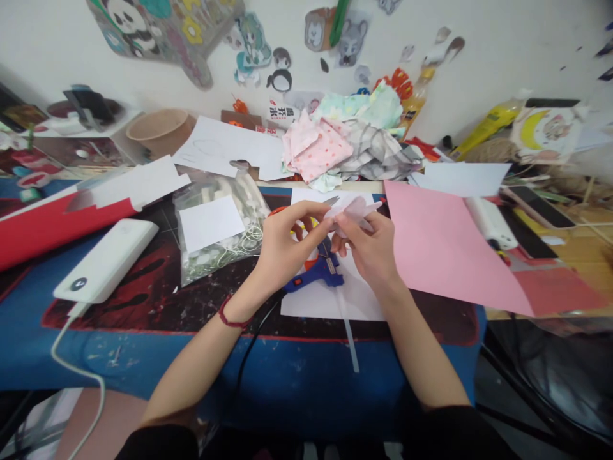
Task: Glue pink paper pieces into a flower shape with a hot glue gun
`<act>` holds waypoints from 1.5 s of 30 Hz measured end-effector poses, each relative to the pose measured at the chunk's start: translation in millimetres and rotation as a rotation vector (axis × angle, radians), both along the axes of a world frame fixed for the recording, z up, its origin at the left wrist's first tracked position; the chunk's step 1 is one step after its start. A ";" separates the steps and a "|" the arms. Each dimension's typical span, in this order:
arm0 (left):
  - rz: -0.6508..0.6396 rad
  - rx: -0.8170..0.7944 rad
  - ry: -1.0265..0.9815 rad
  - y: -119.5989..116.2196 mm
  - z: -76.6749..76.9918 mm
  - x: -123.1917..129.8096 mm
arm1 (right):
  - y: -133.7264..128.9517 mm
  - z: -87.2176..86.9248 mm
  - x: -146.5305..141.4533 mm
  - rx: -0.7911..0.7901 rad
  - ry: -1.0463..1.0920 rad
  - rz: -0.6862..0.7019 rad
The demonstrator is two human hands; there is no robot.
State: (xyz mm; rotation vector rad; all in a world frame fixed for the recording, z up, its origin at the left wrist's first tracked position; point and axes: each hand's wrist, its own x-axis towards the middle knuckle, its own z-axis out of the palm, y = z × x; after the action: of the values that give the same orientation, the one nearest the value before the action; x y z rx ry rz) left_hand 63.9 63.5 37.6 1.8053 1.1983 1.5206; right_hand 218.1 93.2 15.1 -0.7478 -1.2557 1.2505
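Between my hands, above the middle of the desk, is a small pale pink paper piece (353, 209) with folded or petal-like edges. My left hand (290, 246) pinches its left side between thumb and fingertips. From the right, my right hand (371, 246) grips the same piece with thumb and fingers. Below them a blue glue gun (320, 273) lies on a white sheet (357, 303), with a translucent glue stick (351, 345) reaching toward the desk's front edge. Orange-handled scissors are partly hidden behind my left hand.
Left lie a white power bank (108, 262) with its cable, a plastic bag of supplies (223, 236) and red paper (62, 227). A large pink sheet (445, 246) lies right. Crumpled cloths (320, 150), a bowl (160, 131) and bottles stand behind.
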 end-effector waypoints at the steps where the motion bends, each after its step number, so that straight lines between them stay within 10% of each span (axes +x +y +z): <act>1: 0.003 0.006 0.006 0.0 -0.4 0.4 | 0.3 -0.4 0.0 0.002 -0.001 -0.003; 19: 0.062 0.044 0.164 -2.4 5.7 -0.5 | 1.2 -0.9 3.9 0.012 0.031 -0.024; 30: 0.201 0.025 1.305 -67.4 -9.5 3.3 | 7.5 6.3 16.2 -0.026 0.076 -0.174; 45: 0.380 0.285 1.247 -74.6 -39.5 0.6 | 12.9 4.6 23.7 -0.087 0.064 -0.334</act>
State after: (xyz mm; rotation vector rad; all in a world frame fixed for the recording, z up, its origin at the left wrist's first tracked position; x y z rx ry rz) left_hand 64.5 -11.1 -1.9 2.9937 1.9885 0.5870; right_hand 241.9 106.1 19.7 -0.9306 -0.9814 1.0504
